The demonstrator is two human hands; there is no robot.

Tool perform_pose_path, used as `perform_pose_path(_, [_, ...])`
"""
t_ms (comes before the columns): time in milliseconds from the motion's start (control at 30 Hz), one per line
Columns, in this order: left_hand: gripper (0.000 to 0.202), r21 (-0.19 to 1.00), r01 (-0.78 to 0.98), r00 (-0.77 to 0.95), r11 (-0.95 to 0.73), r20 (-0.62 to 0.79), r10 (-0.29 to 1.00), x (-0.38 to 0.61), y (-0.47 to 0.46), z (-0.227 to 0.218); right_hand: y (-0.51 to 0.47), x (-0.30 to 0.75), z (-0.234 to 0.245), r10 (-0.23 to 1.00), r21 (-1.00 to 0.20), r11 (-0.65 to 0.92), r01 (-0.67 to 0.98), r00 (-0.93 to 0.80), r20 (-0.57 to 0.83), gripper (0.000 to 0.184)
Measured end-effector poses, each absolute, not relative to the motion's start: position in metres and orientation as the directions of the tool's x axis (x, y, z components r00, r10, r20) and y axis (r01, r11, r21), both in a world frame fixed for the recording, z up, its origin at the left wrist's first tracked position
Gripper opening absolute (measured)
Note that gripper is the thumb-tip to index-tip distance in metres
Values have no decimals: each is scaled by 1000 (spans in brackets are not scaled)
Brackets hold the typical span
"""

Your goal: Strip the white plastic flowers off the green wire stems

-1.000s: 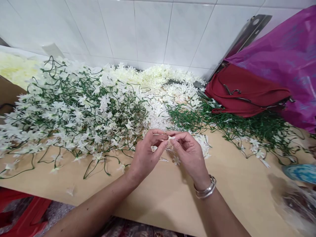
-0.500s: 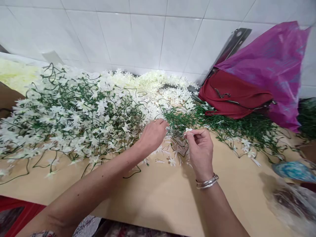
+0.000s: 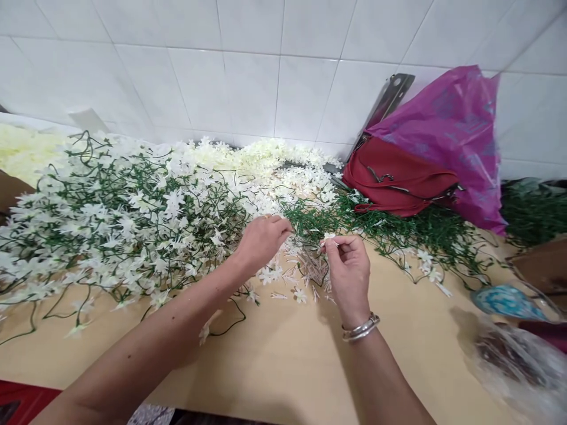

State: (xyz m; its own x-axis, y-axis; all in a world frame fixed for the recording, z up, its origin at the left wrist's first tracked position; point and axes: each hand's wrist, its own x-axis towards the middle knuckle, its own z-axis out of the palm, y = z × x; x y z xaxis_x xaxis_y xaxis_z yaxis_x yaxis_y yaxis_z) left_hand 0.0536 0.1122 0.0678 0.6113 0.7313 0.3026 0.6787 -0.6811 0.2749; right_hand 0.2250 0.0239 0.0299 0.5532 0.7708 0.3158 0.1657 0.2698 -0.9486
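Observation:
Between the thumb and fingers of my right hand [image 3: 351,268] is a small white artificial flower [image 3: 329,236]. My left hand [image 3: 262,241] is held over the near side of loose white petals [image 3: 301,186], its fingers bent and together. Whatever they pinch, if anything, I cannot make out. Left of it spreads a big heap of white artificial flowers on green stems [image 3: 163,206]. Bare green stems [image 3: 310,217] lie just beyond both hands. Below them, thin white stamens [image 3: 292,274] and a single flower [image 3: 300,295] are scattered on the table [image 3: 283,354].
A red bag [image 3: 398,177] and a purple plastic bag [image 3: 460,130] stand at the back right by the tiled wall [image 3: 248,88]. More green stems [image 3: 420,233] lie under them. A blue patterned item [image 3: 505,300] and a clear plastic bag [image 3: 527,360] are at the right.
The camera view has turned slightly, so the scene sits further left and mostly a little lower. Both hands keep nearly the same place over the table; the right still pinches the flower.

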Motion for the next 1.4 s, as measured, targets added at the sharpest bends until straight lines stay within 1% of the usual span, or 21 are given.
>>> perform_pose_path(67, [16, 333, 635, 533, -697, 464, 707, 45, 114, 78, 24, 225, 30, 749, -946, 278, 170, 578, 324, 19])
perform_pose_path(133, [12, 349, 604, 437, -716, 606, 664, 37, 115, 88, 24, 225, 30, 741, -944, 284, 168, 586, 327, 19])
perform_pose_path(200, [9, 416, 558, 361, -718, 657, 662, 32, 115, 95, 23, 224, 30, 754, -947, 278, 162, 573, 319, 18])
perform_pose_path(267, [7, 571, 460, 301, -681, 621, 724, 29, 114, 100, 23, 222, 29, 770, -951, 267, 157, 559, 309, 18])
perform_pose_path(333, [6, 729, 332, 243, -599, 547, 801, 28, 111, 104, 23, 221, 29, 776, -952, 261, 159, 552, 305, 19])
perform_pose_path(367, [7, 785, 272, 218, -556, 513, 830, 27, 110, 107, 24, 221, 28, 772, -951, 263, 161, 556, 308, 19])
perform_pose_path(433, [11, 850, 165, 172, -499, 474, 864, 23, 106, 112, 24, 221, 28, 759, -948, 271, 166, 569, 316, 19])
perform_pose_path(567, [13, 889, 27, 118, -457, 451, 885, 5, 95, 118, 25, 222, 26, 748, -945, 299, 135, 582, 320, 20])
perform_pose_path(667, [11, 904, -77, 134, -421, 428, 894, -9, 81, 110, 24, 221, 26, 754, -947, 295, 128, 578, 313, 20])
perform_pose_path(733, [17, 921, -228, 186, -317, 361, 914, -16, 69, 100, 24, 219, 27, 759, -950, 280, 137, 574, 307, 20])
perform_pose_path(800, [22, 913, -378, 246, -154, 259, 934, -18, 56, 88, 24, 217, 27, 764, -953, 267, 143, 571, 300, 20])
perform_pose_path(867, [27, 889, -457, 307, -25, 185, 934, -18, 44, 78, 24, 216, 25, 766, -954, 259, 152, 570, 299, 20])
perform_pose_path(933, [32, 865, -498, 359, 59, 144, 922, -17, 34, 70, 25, 215, 23, 771, -955, 260, 145, 564, 296, 20])
perform_pose_path(1000, [33, 855, -503, 411, 124, 110, 905, -14, 27, 64, 24, 214, 21, 795, -961, 251, 112, 542, 271, 20])
perform_pose_path(1067, [32, 871, -452, 482, 191, 58, 874, -11, 21, 58, 21, 211, 23, 842, -974, 217, 72, 491, 224, 21])
perform_pose_path(1133, [31, 907, -343, 566, 243, -7, 824, -6, 14, 52, 18, 207, 31, 898, -984, 176, 38, 404, 176, 21])
perform_pose_path(1200, [30, 948, -208, 633, 241, -57, 772, 0, 7, 46, 14, 202, 42, 942, -989, 149, 12, 301, 146, 22])
perform_pose_path(1233, [28, 967, -138, 661, 215, -71, 747, 2, 3, 44, 13, 201, 47, 955, -989, 145, 19, 260, 145, 22])
perform_pose_path(1300, [20, 995, 4, 693, 99, -74, 717, 7, -3, 41, 10, 199, 55, 972, -988, 135, 71, 184, 146, 20])
perform_pose_path(1400, [7, 981, 168, 699, -94, -51, 713, 10, -8, 39, 9, 201, 53, 979, -986, 128, 107, 145, 143, 17])
